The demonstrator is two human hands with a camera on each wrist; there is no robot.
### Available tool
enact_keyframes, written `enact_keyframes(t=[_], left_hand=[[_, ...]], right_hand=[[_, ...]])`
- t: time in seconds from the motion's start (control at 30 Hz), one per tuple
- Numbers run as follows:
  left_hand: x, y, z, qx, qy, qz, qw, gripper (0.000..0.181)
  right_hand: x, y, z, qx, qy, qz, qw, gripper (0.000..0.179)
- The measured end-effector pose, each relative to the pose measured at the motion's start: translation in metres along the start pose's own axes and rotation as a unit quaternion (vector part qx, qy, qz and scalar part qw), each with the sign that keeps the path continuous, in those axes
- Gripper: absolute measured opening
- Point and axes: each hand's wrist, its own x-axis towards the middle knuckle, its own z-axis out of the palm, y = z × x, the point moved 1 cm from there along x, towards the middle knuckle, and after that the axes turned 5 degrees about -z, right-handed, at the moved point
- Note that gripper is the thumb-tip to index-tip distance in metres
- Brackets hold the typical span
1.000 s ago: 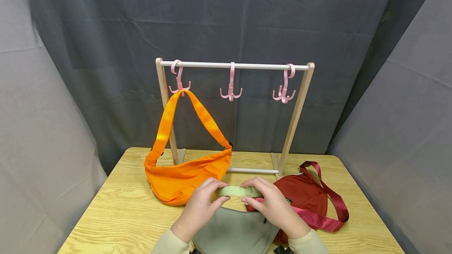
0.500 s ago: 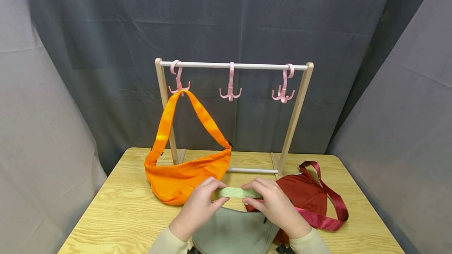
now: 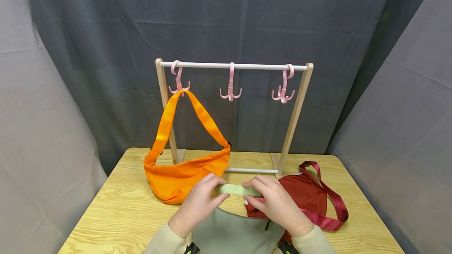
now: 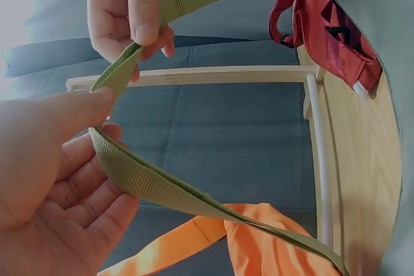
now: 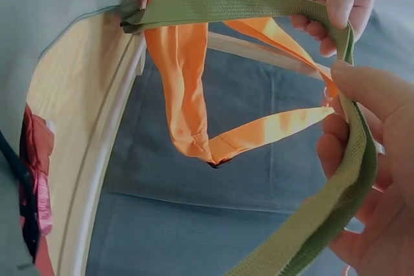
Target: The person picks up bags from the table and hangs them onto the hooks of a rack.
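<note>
In the head view a grey-green bag (image 3: 233, 230) is at the front of the table, its lower part cut off by the frame. Its light green strap (image 3: 234, 189) arches above it. My left hand (image 3: 201, 203) pinches the strap between thumb and fingers on the left, and my right hand (image 3: 274, 204) pinches it on the right, with a short stretch between them. The left wrist view shows the webbing strap (image 4: 155, 182) running through both hands. In the right wrist view the bag body (image 5: 58, 11) hangs at the left.
Behind stands a wooden rack with a white rail (image 3: 205, 65) and three pink hooks, including the middle hook (image 3: 231, 83). An orange bag (image 3: 187, 175) hangs by its strap from the left hook. A dark red bag (image 3: 303, 195) lies right, partly behind my right hand.
Both hands and the strap have risen slightly, still gripping. The grey-green bag's right side has shifted a little to the right. The orange bag's right end has moved slightly left.
</note>
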Motion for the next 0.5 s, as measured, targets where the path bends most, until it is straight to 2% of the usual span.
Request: enact_keyframes(t=[0.17, 0.33, 0.5], left_hand=[[0.003, 0.002, -0.004, 0.000, -0.007, -0.002, 1.0000, 0.024], [0.006, 0.005, -0.008, 0.000, -0.009, -0.002, 1.0000, 0.024], [0.009, 0.009, -0.012, 0.003, -0.007, -0.001, 1.0000, 0.025]], right_hand=[[0.002, 0.001, -0.005, -0.027, 0.011, -0.026, 0.9992, 0.036], [0.005, 0.003, -0.009, -0.023, 0.025, -0.047, 0.9983, 0.035], [0.008, 0.004, -0.015, -0.020, 0.019, -0.048, 0.9985, 0.030]])
